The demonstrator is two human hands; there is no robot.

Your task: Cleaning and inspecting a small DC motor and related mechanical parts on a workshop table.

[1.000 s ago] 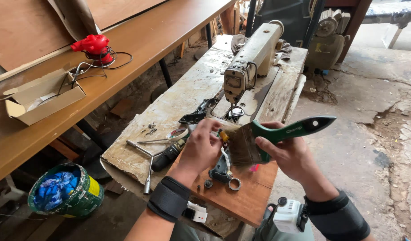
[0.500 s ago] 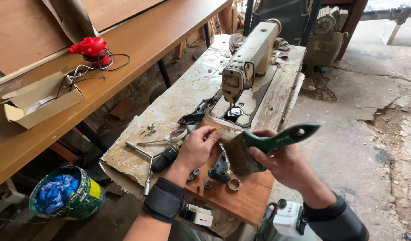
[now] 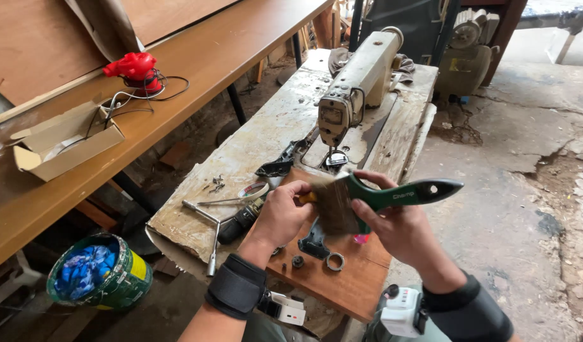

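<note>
Far left, a green bucket (image 3: 98, 278) of blue stuff sits on the floor, and above it an open cardboard box (image 3: 63, 139) lies on the long wooden bench (image 3: 196, 69), with a red tool (image 3: 134, 68) and its cable just beyond. On the worn sewing table (image 3: 266, 126) lie a metal T-wrench (image 3: 209, 228) and a roll of tape (image 3: 252, 190). The left hand (image 3: 282, 215) pinches something small and orange, hard to make out, right at the bristles of the paintbrush (image 3: 367, 199). Below, a metal ring (image 3: 334, 261) and small dark parts rest on a wooden board (image 3: 361, 278). The right hand (image 3: 402, 231) is closed around the brush's green handle, holding it level above the board. Behind stands the cream sewing machine (image 3: 361, 79).
</note>
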